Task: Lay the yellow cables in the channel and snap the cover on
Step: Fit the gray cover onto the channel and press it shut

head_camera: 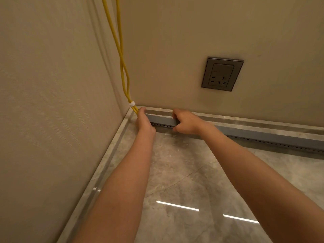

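Note:
Two yellow cables [122, 67] hang down the room corner, bound by a white tie [132, 103], and disappear behind my left hand. A grey perforated channel [273, 140] runs along the floor at the foot of the back wall, with a grey cover [161, 119] lying on top of it. My left hand [142, 120] grips the cover's left end at the corner. My right hand [185, 122] grips the cover a short way to the right, fingers over the top and thumb at the front. Inside of the channel is hidden.
A grey wall socket [222, 74] sits on the back wall above the channel. A marble skirting [245, 120] lines the back wall and the left wall [52, 102]. Glossy marble floor [184, 172] spreads in front.

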The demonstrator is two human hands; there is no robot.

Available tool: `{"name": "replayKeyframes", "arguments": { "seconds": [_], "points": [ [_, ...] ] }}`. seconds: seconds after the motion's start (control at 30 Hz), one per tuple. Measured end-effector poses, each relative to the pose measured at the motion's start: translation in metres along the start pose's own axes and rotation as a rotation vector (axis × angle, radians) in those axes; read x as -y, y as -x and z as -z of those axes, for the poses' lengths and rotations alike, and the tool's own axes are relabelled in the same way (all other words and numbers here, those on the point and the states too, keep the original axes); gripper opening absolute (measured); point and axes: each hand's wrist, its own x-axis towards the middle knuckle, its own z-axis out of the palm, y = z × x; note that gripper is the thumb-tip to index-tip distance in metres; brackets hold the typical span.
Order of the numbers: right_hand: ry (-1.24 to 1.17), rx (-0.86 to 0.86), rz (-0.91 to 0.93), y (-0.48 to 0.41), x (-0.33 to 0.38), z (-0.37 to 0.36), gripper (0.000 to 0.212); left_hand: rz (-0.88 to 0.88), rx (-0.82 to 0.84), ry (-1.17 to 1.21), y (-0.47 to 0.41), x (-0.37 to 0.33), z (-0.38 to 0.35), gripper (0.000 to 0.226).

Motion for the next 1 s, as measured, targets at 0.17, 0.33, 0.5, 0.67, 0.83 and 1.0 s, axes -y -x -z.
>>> {"name": "replayKeyframes", "arguments": {
  "seconds": [0.17, 0.33, 0.5, 0.67, 0.83, 1.0],
  "points": [
    [0.163, 0.056, 0.068, 0.002, 0.008, 0.008, 0.026, -0.014, -0.017, 0.11, 0.004, -0.002, 0.001, 0.032],
    [0.391, 0.067, 0.179, 0.002, 0.014, 0.023, 0.024, -0.028, -0.036, 0.174, 0.008, -0.003, 0.001, 0.032],
    [0.469, 0.043, 0.202, 0.009, 0.02, 0.023, 0.019, -0.04, -0.097, 0.218, 0.009, -0.001, 0.0, 0.031],
    [0.506, -0.084, 0.206, 0.013, 0.015, 0.01, 0.026, -0.051, -0.128, 0.202, 0.014, -0.002, -0.004, 0.023],
    [0.465, -0.088, 0.206, 0.011, 0.012, 0.012, 0.025, -0.039, -0.114, 0.227, 0.012, 0.0, -0.002, 0.019],
    [0.573, -0.191, 0.242, 0.015, 0.012, 0.001, 0.032, -0.059, -0.119, 0.221, 0.014, -0.003, -0.003, 0.019]
  ]
}}
